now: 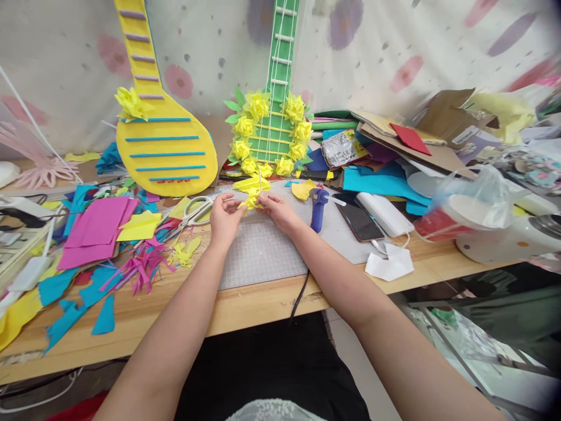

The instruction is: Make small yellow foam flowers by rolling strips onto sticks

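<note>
A small yellow paper flower (251, 200) is between my hands, above the grey cutting mat (258, 257). The fingertips of my left hand (227, 219) pinch its left side. My right hand (280, 213) is closed at the flower's right side, with the fingertips hiding part of it. A thin pale stick (260, 180) rises from beside those fingertips; whether they grip it is unclear. Just behind lie yellow paper pieces (246, 185). Right of my hands, a blue glue gun (318, 209) stands on the mat. Scissors (196, 210) lie left of my left hand.
A green paper guitar (274, 117) ringed with yellow flowers and a yellow paper instrument (166, 146) lean at the back. Magenta sheets (94, 231) and blue scraps cover the left. On the right are a phone (363, 219), a white power bank (384, 214) and a red-white cup (456, 219).
</note>
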`<state>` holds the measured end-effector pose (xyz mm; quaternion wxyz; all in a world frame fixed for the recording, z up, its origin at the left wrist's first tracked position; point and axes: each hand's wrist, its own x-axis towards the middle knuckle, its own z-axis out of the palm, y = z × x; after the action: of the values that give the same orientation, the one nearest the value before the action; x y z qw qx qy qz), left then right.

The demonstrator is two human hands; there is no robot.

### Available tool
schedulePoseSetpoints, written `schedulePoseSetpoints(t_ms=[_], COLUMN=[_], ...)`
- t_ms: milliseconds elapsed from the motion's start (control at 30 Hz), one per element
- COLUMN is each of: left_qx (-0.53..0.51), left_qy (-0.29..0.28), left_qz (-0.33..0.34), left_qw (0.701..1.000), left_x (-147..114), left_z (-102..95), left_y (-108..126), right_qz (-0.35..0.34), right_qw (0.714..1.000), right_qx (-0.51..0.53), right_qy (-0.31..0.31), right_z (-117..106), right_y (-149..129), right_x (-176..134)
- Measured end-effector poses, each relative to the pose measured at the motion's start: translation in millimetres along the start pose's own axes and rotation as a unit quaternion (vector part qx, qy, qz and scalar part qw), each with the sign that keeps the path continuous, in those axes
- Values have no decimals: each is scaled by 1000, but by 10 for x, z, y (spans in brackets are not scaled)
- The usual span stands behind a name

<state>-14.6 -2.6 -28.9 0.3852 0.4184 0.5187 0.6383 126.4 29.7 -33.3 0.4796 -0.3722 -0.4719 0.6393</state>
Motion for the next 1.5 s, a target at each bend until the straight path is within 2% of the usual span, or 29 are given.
schedulePoseSetpoints(t_ms=[200,300,400,667,933,1067,1200,1333,1500], left_qx=[-109,-142,-163,-174,-180,-191,-197,-169,-133], left_qy=[60,37,14,-7,12,5,-20,-37,-31], left_qz=[-143,-213,-252,-238,-221,-242,-224,-205,-202], left_qw=[982,966,954,956,958,951,954,964,970], left_x=[-29,-45,-36,-35,-55,-29,-33,-59,-58], left_z=[42,42,31,34,46,37,37,45,28], left_y=[82,141,167,181,201,184,177,194,196], right_qz=[-16,-17,-10,39,51,57,57,49,40], right_qw=[998,996,994,983,983,982,982,984,987], right_qx=[58,81,109,152,161,166,164,158,140], right_qy=[-12,-11,-26,-91,-77,-71,-73,-72,-74], right_z=[25,39,41,24,41,37,35,27,9], right_y=[-34,-53,-73,-103,-81,-92,-114,-116,-100], right_x=[-17,-29,-49,-87,-69,-74,-81,-80,-72])
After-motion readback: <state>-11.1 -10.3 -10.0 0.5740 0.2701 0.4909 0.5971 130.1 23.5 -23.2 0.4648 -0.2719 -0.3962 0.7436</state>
